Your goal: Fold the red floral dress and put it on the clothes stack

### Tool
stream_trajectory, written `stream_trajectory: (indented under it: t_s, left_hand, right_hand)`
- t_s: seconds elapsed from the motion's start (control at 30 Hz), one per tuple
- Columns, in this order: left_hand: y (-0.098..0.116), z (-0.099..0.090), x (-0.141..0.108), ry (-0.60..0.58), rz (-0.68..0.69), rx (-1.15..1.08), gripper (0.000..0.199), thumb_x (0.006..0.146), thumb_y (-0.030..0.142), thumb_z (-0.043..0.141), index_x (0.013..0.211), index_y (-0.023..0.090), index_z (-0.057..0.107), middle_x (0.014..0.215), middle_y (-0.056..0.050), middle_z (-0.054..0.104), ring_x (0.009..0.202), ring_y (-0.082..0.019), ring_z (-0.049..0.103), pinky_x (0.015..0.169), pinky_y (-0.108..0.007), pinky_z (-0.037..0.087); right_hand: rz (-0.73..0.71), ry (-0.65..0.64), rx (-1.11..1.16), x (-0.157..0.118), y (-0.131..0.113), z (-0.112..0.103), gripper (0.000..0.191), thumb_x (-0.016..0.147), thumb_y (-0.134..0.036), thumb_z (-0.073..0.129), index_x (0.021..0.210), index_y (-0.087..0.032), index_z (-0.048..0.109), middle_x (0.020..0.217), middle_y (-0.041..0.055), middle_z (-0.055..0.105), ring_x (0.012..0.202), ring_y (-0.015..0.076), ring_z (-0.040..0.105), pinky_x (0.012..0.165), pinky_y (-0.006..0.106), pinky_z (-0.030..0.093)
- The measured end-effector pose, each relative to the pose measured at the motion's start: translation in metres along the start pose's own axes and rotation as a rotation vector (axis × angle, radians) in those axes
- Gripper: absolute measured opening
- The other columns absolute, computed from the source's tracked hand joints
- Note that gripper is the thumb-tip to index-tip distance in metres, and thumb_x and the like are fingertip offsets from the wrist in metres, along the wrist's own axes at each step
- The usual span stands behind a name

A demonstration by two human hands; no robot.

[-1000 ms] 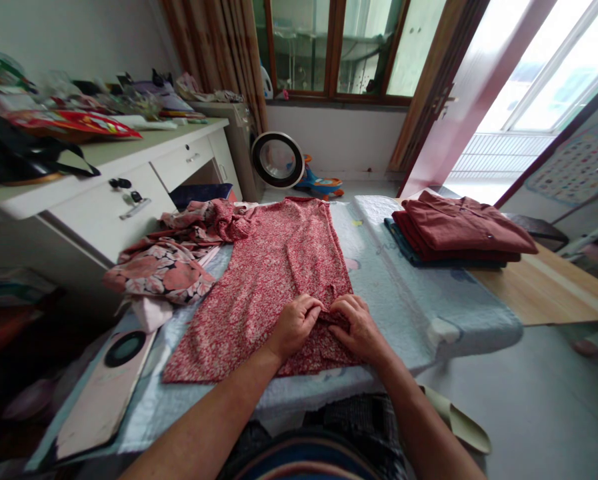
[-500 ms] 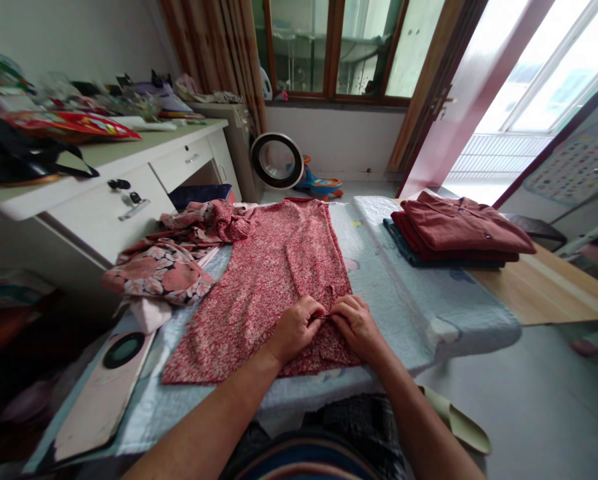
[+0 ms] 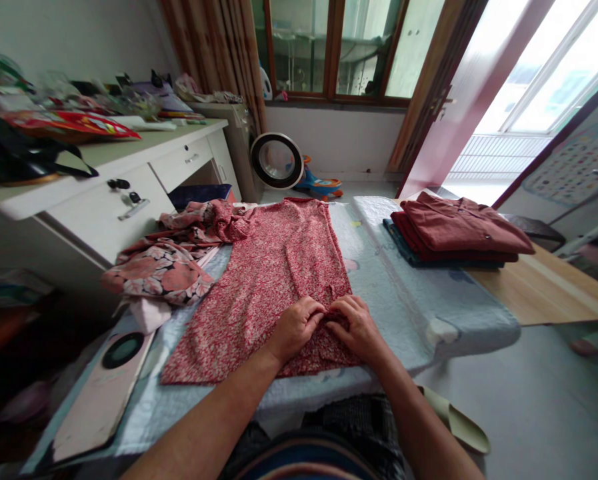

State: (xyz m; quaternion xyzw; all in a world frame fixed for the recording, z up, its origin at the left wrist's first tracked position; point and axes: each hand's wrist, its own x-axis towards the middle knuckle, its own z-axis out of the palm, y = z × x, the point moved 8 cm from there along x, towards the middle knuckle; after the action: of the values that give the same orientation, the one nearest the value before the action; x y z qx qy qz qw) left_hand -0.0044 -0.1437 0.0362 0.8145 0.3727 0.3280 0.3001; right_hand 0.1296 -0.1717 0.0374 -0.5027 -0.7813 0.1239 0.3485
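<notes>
Blue cloth [image 3: 399, 307] beneath red floral garment [image 3: 273, 267], its near edge below both pinching hands' fabric-gathering grip [image 3: 325, 317].

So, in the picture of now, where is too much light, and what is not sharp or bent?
Head view: glare whites out the window at right; the floor beneath the desk is dark; objects at the left edge look soft; wide-angle stretching shows toward the edges.

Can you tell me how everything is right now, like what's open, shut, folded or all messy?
Red speckled cloth: spread out, bunched at the hands
Left hand: pinching it
Right hand: pinching it
Flowery clothes: crumpled
Clothes stack: folded
Desk drawers: shut
Round glass door: looks open
Pinkish door: open
Left curtain: drawn aside
</notes>
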Motion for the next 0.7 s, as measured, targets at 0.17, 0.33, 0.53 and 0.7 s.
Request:
stream_trajectory:
  t_s: [0.17,0.33,0.53,0.7]
  left_hand:
    - [0.0016,-0.0002,-0.0005,-0.004,0.013,0.002,0.012,0.093,0.019,0.054,0.093,0.021,0.067,0.093,-0.002,0.064,0.09,-0.016,0.06,0.085,-0.028,0.049]
    - [0.0001,-0.001,-0.0015,0.008,0.001,-0.001,0.01,0.092,0.018,0.056,0.093,0.021,0.065,0.094,-0.002,0.064,0.09,-0.016,0.061,0.085,-0.029,0.049]
    - [-0.0016,-0.0006,-0.0011,0.008,-0.009,0.013,0.012,0.094,0.021,0.053,0.094,0.022,0.065,0.094,-0.002,0.064,0.09,-0.016,0.061,0.084,-0.029,0.049]
    - [-0.0007,-0.0011,-0.0005,0.004,-0.011,0.021,0.013,0.094,0.02,0.051,0.094,0.022,0.064,0.093,-0.003,0.064,0.089,-0.016,0.061,0.084,-0.029,0.049]
  right_hand:
    - [-0.017,-0.007,-0.013,0.0011,0.0004,0.0022,0.006,0.091,-0.021,0.061,0.091,-0.024,0.066,0.092,0.0033,0.064,0.096,0.0209,0.054,0.091,0.038,0.041]
    - [-0.023,0.02,0.01,0.0004,-0.0008,0.0001,0.016,0.097,-0.02,0.052,0.096,-0.024,0.067,0.096,0.0038,0.065,0.097,0.0205,0.054,0.092,0.038,0.04]
    - [-0.034,0.035,0.05,-0.0003,0.0011,0.0005,0.029,0.095,-0.011,0.044,0.101,-0.025,0.069,0.098,0.0045,0.067,0.097,0.0206,0.055,0.09,0.038,0.041]
    - [-0.025,0.039,0.065,0.0,0.0001,-0.0016,0.035,0.084,-0.004,0.044,0.102,-0.024,0.067,0.099,0.0045,0.067,0.1,0.0219,0.054,0.092,0.04,0.041]
